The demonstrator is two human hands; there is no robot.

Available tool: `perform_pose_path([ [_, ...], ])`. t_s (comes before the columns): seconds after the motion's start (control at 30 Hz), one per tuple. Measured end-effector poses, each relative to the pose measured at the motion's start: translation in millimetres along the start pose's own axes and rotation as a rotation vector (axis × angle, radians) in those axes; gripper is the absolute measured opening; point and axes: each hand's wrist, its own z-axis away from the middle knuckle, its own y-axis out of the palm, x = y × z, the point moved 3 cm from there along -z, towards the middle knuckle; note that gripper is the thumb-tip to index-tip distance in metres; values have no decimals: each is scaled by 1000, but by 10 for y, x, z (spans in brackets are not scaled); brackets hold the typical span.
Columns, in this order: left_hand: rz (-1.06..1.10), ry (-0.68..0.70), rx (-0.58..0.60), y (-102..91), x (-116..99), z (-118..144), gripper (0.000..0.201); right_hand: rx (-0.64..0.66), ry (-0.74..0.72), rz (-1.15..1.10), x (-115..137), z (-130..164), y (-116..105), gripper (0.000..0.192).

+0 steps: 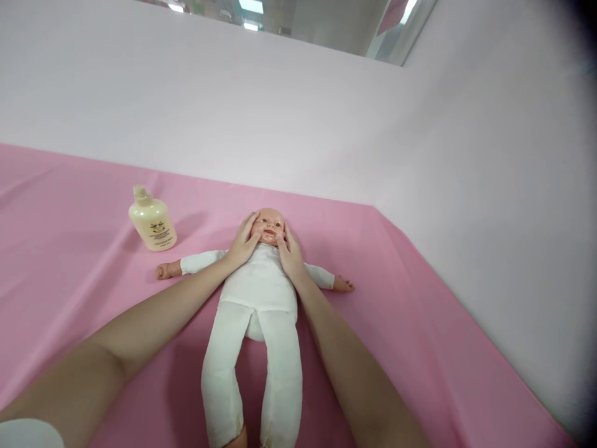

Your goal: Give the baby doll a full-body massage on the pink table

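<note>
A baby doll in a white body suit lies on its back on a pink sheet, head away from me, arms spread out. My left hand rests against the left side of the doll's head, thumb on its cheek. On the other side my right hand cups the head, thumb near its mouth. Both hands lie flat with fingers apart and grip nothing. The doll's feet run off the bottom edge of the view.
A cream lotion bottle with a pump top stands on the sheet, left of the doll's head. Pale walls close the surface at the back and along the right, meeting in a corner.
</note>
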Motion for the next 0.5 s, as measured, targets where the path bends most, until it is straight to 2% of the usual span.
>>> perform_pose_path([
  [0.5,3,3,6,4,2,-5,64,0,9,0,9,9,-3,80],
])
